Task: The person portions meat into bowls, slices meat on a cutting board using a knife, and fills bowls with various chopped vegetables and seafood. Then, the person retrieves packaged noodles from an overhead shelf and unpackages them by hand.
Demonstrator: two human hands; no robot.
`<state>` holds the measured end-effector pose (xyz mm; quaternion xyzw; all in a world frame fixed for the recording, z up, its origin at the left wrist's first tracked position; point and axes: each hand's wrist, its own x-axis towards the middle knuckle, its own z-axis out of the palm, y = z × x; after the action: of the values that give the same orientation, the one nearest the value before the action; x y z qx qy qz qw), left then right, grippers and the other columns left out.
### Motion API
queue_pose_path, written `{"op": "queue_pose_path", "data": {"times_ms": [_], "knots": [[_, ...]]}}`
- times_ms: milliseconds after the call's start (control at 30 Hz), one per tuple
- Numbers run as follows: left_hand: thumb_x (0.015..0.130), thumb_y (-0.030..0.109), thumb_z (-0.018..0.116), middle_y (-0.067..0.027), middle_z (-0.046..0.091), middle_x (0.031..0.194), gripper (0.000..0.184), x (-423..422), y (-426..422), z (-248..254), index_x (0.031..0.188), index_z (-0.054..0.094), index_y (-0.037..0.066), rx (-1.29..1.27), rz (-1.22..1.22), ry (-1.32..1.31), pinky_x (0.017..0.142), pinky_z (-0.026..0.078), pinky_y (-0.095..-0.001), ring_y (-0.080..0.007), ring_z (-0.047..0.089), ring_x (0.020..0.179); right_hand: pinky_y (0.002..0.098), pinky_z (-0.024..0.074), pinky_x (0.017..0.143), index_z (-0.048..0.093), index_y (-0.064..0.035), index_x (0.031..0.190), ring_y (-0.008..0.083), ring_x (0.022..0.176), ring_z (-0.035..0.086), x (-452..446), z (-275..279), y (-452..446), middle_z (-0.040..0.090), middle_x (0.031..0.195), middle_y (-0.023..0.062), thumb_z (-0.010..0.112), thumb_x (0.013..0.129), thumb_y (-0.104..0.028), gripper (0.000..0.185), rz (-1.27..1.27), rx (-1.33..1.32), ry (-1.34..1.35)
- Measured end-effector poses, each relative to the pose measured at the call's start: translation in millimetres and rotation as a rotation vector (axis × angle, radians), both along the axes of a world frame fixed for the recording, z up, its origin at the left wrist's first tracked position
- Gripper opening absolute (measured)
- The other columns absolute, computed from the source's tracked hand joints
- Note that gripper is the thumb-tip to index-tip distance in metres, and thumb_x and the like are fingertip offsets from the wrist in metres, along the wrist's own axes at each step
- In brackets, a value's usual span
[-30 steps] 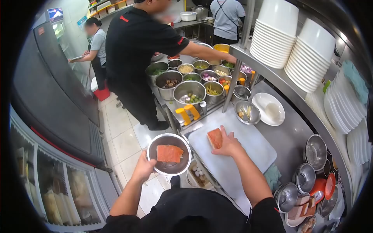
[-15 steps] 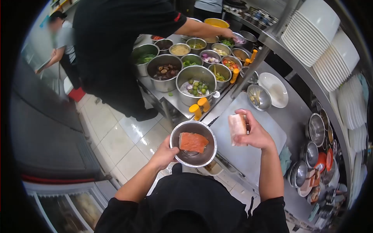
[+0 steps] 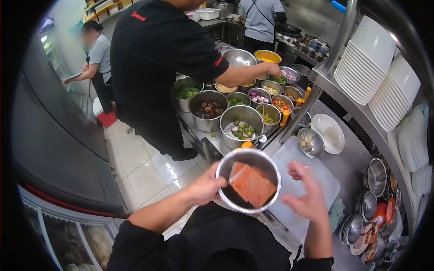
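My left hand (image 3: 205, 185) grips the rim of a round metal bowl (image 3: 276, 168), tilted a little toward me. Inside the bowl lies orange salmon (image 3: 254, 184), slightly blurred; a pale line crosses it, and I cannot tell for certain whether it is one piece or two. Just right of the bowl, my right hand (image 3: 308, 192) is empty, its thumb and fingers apart. Beneath that hand is a white cutting board (image 3: 289, 158) on the steel counter.
Beyond the bowl stand several metal pots of ingredients, the nearest with green limes (image 3: 243, 130). A co-worker in black (image 3: 153, 58) reaches over them. On the right are stacked white plates (image 3: 361, 67), a small bowl of pale strips (image 3: 311, 142) and nested metal bowls (image 3: 350, 228).
The pale-sided fish piece has left my right hand, which has opened. My left hand has brought the bowl rightward and tilted it. My view has shifted, showing more of the room.
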<state>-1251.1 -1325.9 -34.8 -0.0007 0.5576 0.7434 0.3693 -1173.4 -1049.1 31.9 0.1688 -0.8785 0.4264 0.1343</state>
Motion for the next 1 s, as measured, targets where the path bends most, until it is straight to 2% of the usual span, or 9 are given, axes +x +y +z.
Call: {"op": "queue_pose_path", "data": {"times_ms": [233, 367, 467, 500, 600, 700, 867, 933, 1000], "knots": [[0.086, -0.005, 0.039, -0.0169, 0.048, 0.131, 0.057, -136.6, 33.1, 79.6, 0.140, 0.031, 0.010, 0.200, 0.229, 0.218, 0.072, 0.062, -0.0476, -0.0331, 0.064, 0.104, 0.0286, 0.0497, 0.081, 0.055, -0.0008, 0.128, 0.0154, 0.090, 0.060, -8.0, -58.4, 57.3, 0.060, 0.108, 0.0091, 0.074, 0.083, -0.027, 0.056, -0.281, -0.235, -0.299], [0.090, -0.001, 0.037, -0.0178, 0.050, 0.130, 0.048, -263.5, 80.7, 102.0, 0.136, 0.033, 0.011, 0.321, 0.329, 0.408, 0.066, 0.061, -0.0433, -0.0316, 0.067, 0.090, 0.0416, 0.0495, 0.090, 0.051, -0.0028, 0.133, 0.0326, 0.107, 0.059, -22.8, -110.4, 53.5, 0.054, 0.125, 0.0186, 0.077, 0.077, -0.042, 0.073, -0.523, 0.436, -0.615], [0.091, -0.002, 0.038, -0.0199, 0.052, 0.121, 0.050, -386.4, 131.2, 97.3, 0.138, 0.028, 0.011, 0.417, 0.547, 0.331, 0.065, 0.061, -0.0429, -0.0290, 0.066, 0.079, 0.0465, 0.0452, 0.097, 0.041, -0.0048, 0.140, 0.0388, 0.118, 0.053, -43.2, -121.5, 33.1, 0.044, 0.138, 0.0216, 0.077, 0.074, -0.046, 0.086, -0.718, 0.596, -1.062], [0.090, -0.005, 0.038, -0.0217, 0.055, 0.115, 0.049, -414.1, 146.7, 103.7, 0.137, 0.032, 0.007, 0.408, 0.645, 0.277, 0.068, 0.060, -0.0461, -0.0283, 0.065, 0.075, 0.0464, 0.0446, 0.098, 0.039, -0.0049, 0.142, 0.0391, 0.119, 0.052, -48.6, -124.0, 28.5, 0.042, 0.140, 0.0221, 0.078, 0.073, -0.045, 0.088, -0.749, 0.600, -1.089], [0.092, 0.000, 0.041, -0.0242, 0.048, 0.125, 0.069, -495.8, 177.5, 102.6, 0.147, 0.006, 0.022, 0.385, 0.791, 0.109, 0.068, 0.060, -0.0450, -0.0308, 0.064, 0.070, 0.0459, 0.0433, 0.101, 0.036, -0.0049, 0.144, 0.0398, 0.123, 0.050, -57.2, -135.0, 19.5, 0.035, 0.146, 0.0243, 0.080, 0.071, -0.044, 0.093, -0.809, 0.607, -1.154], [0.095, 0.008, 0.041, -0.0215, 0.042, 0.137, 0.065, -552.6, 189.3, 102.1, 0.150, 0.008, 0.019, 0.268, 0.855, 0.045, 0.058, 0.057, -0.0346, -0.0302, 0.065, 0.082, 0.0449, 0.0431, 0.101, 0.037, -0.0043, 0.143, 0.0399, 0.126, 0.048, -54.4, -147.2, 23.5, 0.031, 0.149, 0.0274, 0.082, 0.068, -0.044, 0.096, -0.847, 0.578, -1.142], [0.094, 0.007, 0.043, -0.0246, 0.037, 0.140, 0.068, -657.1, 171.7, 61.5, 0.151, 0.007, 0.016, 0.239, 0.928, 0.094, 0.055, 0.056, -0.0348, -0.0297, 0.064, 0.088, 0.0438, 0.0433, 0.101, 0.039, -0.0038, 0.143, 0.0391, 0.131, 0.044, -50.5, -153.3, 23.9, 0.030, 0.149, 0.0298, 0.084, 0.064, -0.043, 0.099, -0.875, 0.541, -1.117], [0.095, 0.008, 0.048, -0.0206, 0.042, 0.134, 0.071, -686.8, 146.9, 45.3, 0.150, 0.006, 0.022, 0.266, 0.971, 0.149, 0.057, 0.056, -0.0400, -0.0300, 0.064, 0.078, 0.0440, 0.0434, 0.101, 0.040, -0.0037, 0.143, 0.0388, 0.131, 0.044, -48.9, -154.9, 24.6, 0.030, 0.149, 0.0302, 0.085, 0.063, -0.042, 0.099, -0.876, 0.529, -1.103], [0.091, 0.006, 0.050, -0.0225, 0.051, 0.124, 0.063, -695.2, 114.3, 43.8, 0.147, 0.021, 0.012, 0.108, 1.073, 0.149, 0.049, 0.057, -0.0320, -0.0281, 0.067, 0.080, 0.0429, 0.0438, 0.101, 0.041, -0.0032, 0.142, 0.0385, 0.129, 0.046, -49.0, -156.1, 26.2, 0.030, 0.149, 0.0306, 0.085, 0.062, -0.042, 0.099, -0.880, 0.538, -1.077]]}}
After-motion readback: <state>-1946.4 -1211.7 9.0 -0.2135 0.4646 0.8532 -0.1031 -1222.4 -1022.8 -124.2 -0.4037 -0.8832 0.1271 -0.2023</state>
